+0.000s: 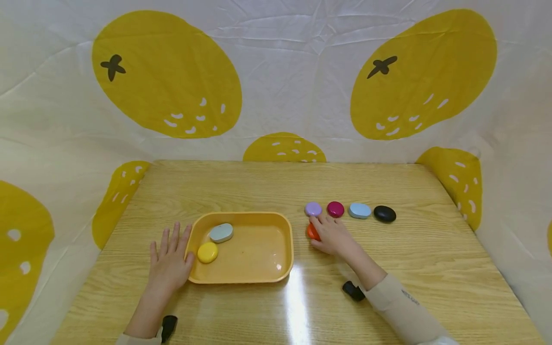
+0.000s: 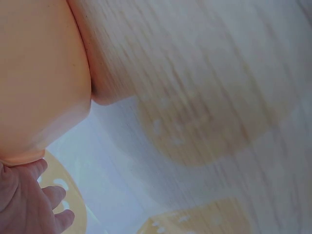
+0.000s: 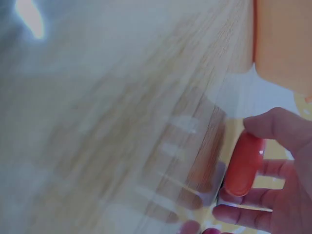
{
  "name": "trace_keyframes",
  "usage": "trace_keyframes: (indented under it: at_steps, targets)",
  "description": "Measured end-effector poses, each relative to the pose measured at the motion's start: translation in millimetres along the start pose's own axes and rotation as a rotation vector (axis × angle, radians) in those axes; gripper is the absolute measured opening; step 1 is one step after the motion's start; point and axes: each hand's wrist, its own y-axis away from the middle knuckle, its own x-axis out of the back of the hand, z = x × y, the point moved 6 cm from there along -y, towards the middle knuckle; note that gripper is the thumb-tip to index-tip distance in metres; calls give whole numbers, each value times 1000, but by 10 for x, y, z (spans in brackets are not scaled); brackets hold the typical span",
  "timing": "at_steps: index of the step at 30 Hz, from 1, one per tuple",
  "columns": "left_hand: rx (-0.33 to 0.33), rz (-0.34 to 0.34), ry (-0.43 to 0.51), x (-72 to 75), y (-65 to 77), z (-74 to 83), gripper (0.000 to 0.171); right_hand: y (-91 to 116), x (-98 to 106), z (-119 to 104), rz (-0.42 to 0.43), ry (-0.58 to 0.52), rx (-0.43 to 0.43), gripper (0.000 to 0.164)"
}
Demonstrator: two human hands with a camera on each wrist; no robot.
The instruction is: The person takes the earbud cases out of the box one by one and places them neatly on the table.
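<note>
My right hand (image 1: 332, 237) pinches a red, smooth, rounded disc (image 1: 312, 232) just right of the tray. In the right wrist view, the thumb lies on one edge of the red disc and fingers reach the other side. My left hand (image 1: 170, 263) lies against the left side of a yellow-orange plastic tray (image 1: 254, 261), its fingers spread and straight, thumb at the rim. Inside the tray, at its left end, are a yellow round disc (image 1: 208, 252) and a pale grey-blue oval piece (image 1: 222, 233).
Behind my right hand, a row of smooth pieces lies on the wooden table (image 1: 388, 297): a lilac disc (image 1: 313, 209), a magenta disc (image 1: 335, 209), a light blue oval (image 1: 360, 211) and a black oval (image 1: 385, 213). A white sheet with yellow fruit prints surrounds the back and sides.
</note>
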Motion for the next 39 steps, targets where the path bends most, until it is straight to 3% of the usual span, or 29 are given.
trace_keyframes:
  at_steps: [20, 24, 32, 39]
  targets:
    - [-1, -2, -1, -10, 0, -9, 59, -11, -15, 14, -91, -35, -41, 62]
    - [2, -6, 4, -11, 0, -10, 59, -28, 100, -29, -52, -34, -19, 60]
    - [5, -6, 2, -12, 4, -12, 60, -168, 645, -443, 176, -6, 130, 48]
    - [1, 1, 9, -4, 4, -9, 59, -370, 853, -959, 160, 119, 279, 52]
